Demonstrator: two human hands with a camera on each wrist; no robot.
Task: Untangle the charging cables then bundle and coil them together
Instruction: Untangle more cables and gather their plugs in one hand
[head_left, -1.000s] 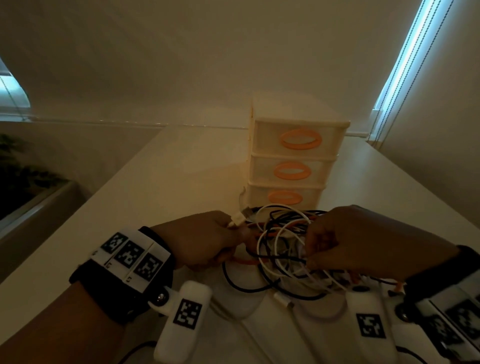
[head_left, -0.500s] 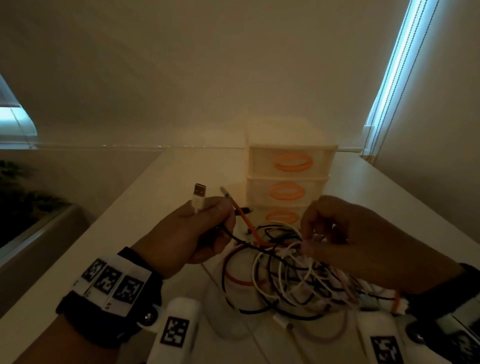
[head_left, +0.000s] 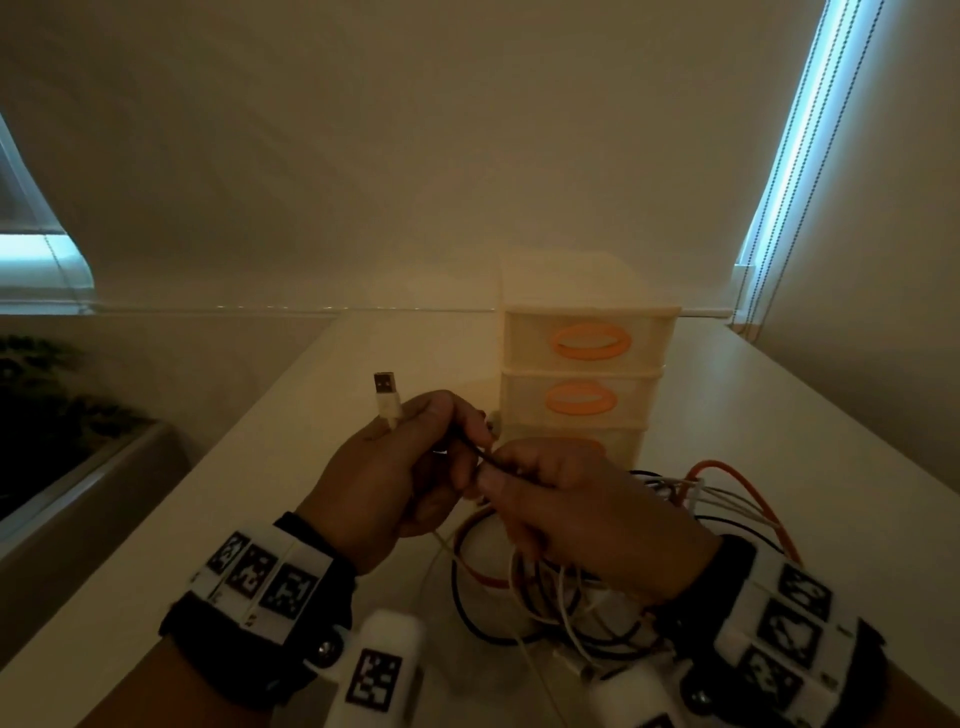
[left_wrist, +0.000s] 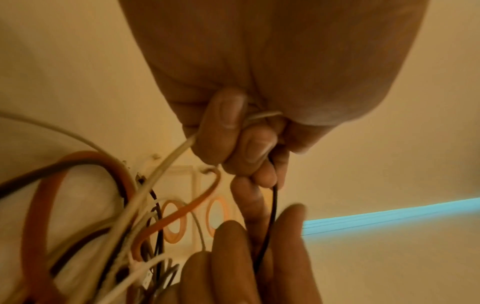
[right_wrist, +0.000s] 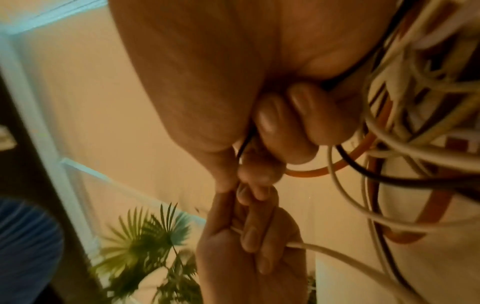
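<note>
A tangle of white, black and orange charging cables hangs over the white table under my hands. My left hand is curled round a white cable whose USB plug sticks up above the fist; it also holds a thin black cable. My right hand meets it fingertip to fingertip and pinches that black cable. More loops drape round the right hand.
A small cream drawer unit with orange handles stands right behind the hands. Walls close the table at the back and right. The table's left edge drops to a ledge with a plant.
My right hand moved left and up from the tangle to meet the left hand and pinch the black cable. The orange cable end that stuck out of the left fist no longer shows.
</note>
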